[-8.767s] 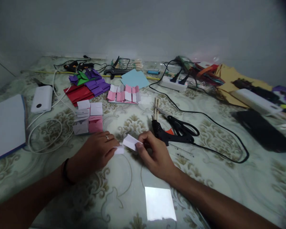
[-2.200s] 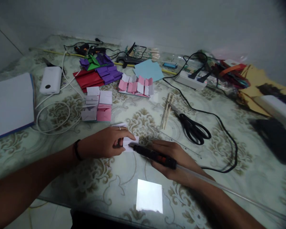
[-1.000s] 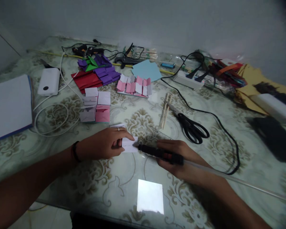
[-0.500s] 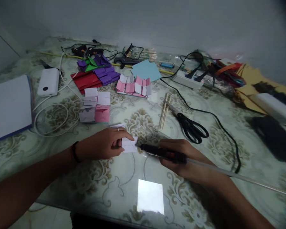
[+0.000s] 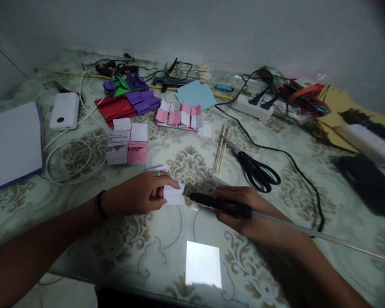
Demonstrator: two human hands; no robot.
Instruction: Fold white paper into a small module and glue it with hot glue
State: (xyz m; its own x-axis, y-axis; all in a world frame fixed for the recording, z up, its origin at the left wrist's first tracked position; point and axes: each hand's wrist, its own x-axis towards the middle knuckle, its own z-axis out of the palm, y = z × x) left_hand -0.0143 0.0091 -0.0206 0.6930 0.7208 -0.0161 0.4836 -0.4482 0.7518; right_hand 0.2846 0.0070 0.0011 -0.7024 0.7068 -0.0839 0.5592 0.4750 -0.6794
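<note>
Between the thumb and fingers of my left hand (image 5: 144, 193) is a small folded white paper (image 5: 175, 195), held down against the table. My right hand (image 5: 240, 209) is wrapped round a black glue gun (image 5: 220, 204). A long clear glue stick (image 5: 327, 240) sticks out of its back end. The gun's nozzle points left, close to the paper's right edge; whether it touches, I cannot tell. Another piece of white paper (image 5: 158, 168) shows partly behind my left fingers. Farther back lie folded pink and white papers (image 5: 137, 152) and a second such group (image 5: 179, 117).
Black-handled scissors (image 5: 259, 171) lie beyond my right hand, beside thin wooden sticks (image 5: 222, 149). A power strip (image 5: 253, 107) trails a black cord. Red folded paper (image 5: 115, 109), blue paper (image 5: 197, 95), a white power bank (image 5: 64, 111) and a dark phone-like object (image 5: 367, 186) surround the work.
The glue gun's nozzle has shifted very slightly to the right. My left hand stays on the white paper, and the other things keep their places.
</note>
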